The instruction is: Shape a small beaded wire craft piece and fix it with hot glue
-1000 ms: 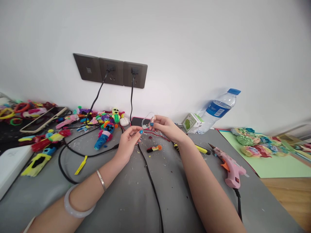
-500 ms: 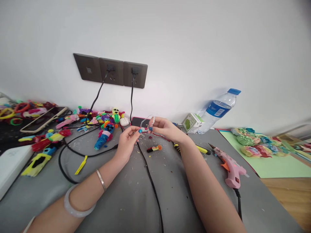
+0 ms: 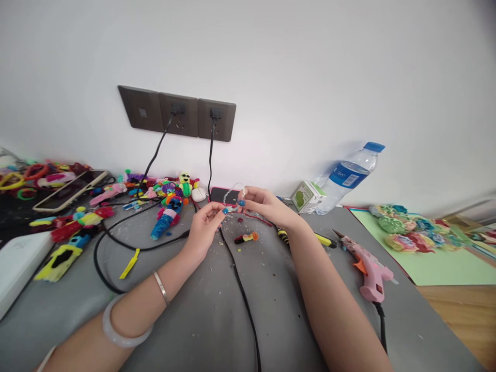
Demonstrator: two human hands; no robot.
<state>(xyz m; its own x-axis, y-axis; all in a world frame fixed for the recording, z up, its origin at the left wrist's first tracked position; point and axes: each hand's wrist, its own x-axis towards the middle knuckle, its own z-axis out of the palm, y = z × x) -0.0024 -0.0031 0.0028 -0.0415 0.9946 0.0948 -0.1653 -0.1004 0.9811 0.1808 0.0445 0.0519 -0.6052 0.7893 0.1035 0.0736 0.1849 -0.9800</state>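
Both hands meet above the grey table, pinching a silver tinsel pipe cleaner [image 3: 228, 192] bent into an upright loop. My left hand [image 3: 204, 226] grips its lower left part between thumb and forefinger. With thumb and fingers closed, my right hand [image 3: 263, 205] holds the right side of the loop, close to the left fingertips. A thin red strand [image 3: 260, 219] runs out below the right hand; whether it joins the loop I cannot tell. Beneath the hands lies a small orange, yellow and black fuzzy piece [image 3: 246, 237]. Behind the loop is a dark phone-like object [image 3: 219, 195] with a pink edge.
A pink glue gun [image 3: 370, 271] lies at the right, near a yellow-and-black tool [image 3: 324, 240]. A water bottle [image 3: 349, 175] leans on the wall beside a small box [image 3: 307, 196]. Pipe-cleaner figures [image 3: 167, 217] crowd the left. A black cable [image 3: 241, 289] crosses the table.
The fingertips have shifted very slightly around the pipe cleaner, and its loop stands a little more upright. Both hands keep hold of it; the camera view has barely moved.
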